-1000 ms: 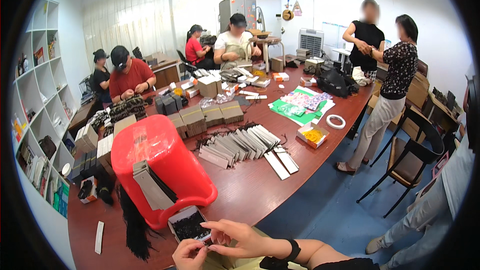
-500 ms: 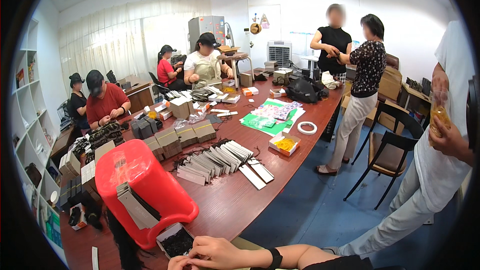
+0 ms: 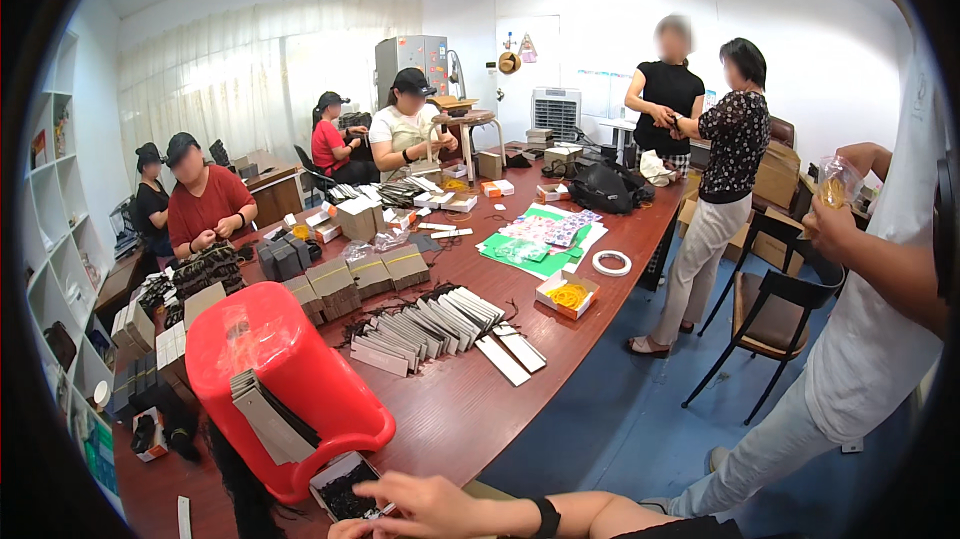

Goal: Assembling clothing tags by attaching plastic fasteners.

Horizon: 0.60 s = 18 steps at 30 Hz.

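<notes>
My right hand [image 3: 430,507], with a black band at its wrist, reaches over a small white box [image 3: 318,485] of small black pieces [image 3: 345,494]. Its fingers are apart, a fingertip at the pieces. Only a sliver of my left hand [image 3: 352,529] shows at the lower edge, below the box; its fingers look closed, and what they hold is cut off. Beside the box lies a tipped red plastic stool [image 3: 290,369]. A stack of grey cards [image 3: 270,424] leans in its opening. Black cords [image 3: 240,489] hang beside the stool.
Fanned grey tags [image 3: 430,329] with black cords, card stacks [image 3: 330,284], a tape roll [image 3: 611,262] and a box of yellow rubber bands [image 3: 567,295] lie on the table [image 3: 470,419]. Co-workers sit at the far left; a person [image 3: 870,339] stands at right holding a bag [image 3: 835,184].
My right hand has parted from my left and spread its fingers over the box of black pieces. The person at right has raised the bag of yellow bands.
</notes>
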Each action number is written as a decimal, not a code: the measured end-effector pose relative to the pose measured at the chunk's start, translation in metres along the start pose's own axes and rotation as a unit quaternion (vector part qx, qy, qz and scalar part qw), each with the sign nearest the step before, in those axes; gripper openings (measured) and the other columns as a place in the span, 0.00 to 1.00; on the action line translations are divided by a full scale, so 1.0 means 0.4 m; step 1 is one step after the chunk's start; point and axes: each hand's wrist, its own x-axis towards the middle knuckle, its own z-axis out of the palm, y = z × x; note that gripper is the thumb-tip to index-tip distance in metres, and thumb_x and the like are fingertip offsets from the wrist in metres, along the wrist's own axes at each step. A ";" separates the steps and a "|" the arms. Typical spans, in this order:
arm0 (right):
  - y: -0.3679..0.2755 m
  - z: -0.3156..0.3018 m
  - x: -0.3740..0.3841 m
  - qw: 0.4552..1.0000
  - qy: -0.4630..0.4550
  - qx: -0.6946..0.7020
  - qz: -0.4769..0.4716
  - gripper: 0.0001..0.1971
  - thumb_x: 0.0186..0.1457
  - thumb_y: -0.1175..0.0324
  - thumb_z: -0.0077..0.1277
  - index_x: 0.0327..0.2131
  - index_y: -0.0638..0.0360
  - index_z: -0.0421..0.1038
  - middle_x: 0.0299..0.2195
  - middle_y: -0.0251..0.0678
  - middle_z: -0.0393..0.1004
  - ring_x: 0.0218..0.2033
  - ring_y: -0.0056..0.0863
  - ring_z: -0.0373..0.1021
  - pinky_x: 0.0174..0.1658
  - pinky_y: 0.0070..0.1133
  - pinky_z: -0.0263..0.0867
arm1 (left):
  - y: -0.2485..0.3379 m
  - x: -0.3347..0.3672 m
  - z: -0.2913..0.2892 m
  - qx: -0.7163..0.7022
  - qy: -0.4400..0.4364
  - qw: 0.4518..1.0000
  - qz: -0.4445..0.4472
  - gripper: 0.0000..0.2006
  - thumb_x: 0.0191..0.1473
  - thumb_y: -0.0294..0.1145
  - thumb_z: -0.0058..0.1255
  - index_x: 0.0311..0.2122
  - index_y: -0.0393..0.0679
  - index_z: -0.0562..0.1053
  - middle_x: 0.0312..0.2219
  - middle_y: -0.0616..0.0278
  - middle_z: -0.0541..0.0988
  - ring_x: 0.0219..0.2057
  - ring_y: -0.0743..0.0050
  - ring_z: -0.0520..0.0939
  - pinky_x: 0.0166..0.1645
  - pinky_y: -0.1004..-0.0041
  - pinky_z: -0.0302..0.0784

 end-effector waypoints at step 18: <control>-0.228 -0.344 0.492 0.993 0.062 -0.085 -0.058 0.35 0.45 0.66 0.48 0.51 0.76 0.41 0.14 0.35 0.68 0.17 0.18 0.65 0.23 0.16 0.59 | -0.032 -0.022 -0.023 -0.123 0.037 0.989 -0.078 0.04 0.41 0.18 0.51 0.26 0.34 0.69 0.29 0.59 0.73 0.28 0.78 0.72 0.32 0.80 0.68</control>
